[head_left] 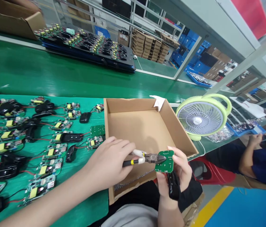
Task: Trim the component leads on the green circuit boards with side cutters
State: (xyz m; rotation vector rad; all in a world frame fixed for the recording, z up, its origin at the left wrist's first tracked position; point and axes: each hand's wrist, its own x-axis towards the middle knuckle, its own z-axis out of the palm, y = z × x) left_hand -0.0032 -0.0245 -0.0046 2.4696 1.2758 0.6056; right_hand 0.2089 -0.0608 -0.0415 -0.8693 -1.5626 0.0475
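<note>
Green circuit board [164,166] is pinched in your right hand [181,168], black part [173,186] hanging under it, at the near right of the cardboard box [133,121]. Your left hand [112,160] is wrapped round the pliers [153,158] — tips at the board's face. Left of box: wired boards [58,137] on green mat [83,201]. Right: lime fan [196,119]. Beyond — green bench [76,83], stacked cartons [144,44].

Your bare left forearm [59,195] slants up from the frame's lower left to its centre, where your left hand [112,157], back upward, curls in a grip. Right of centre, your right forearm [170,212] rises from the bottom edge; your right hand [181,168] pinches between thumb [162,182] and fingers.
</note>
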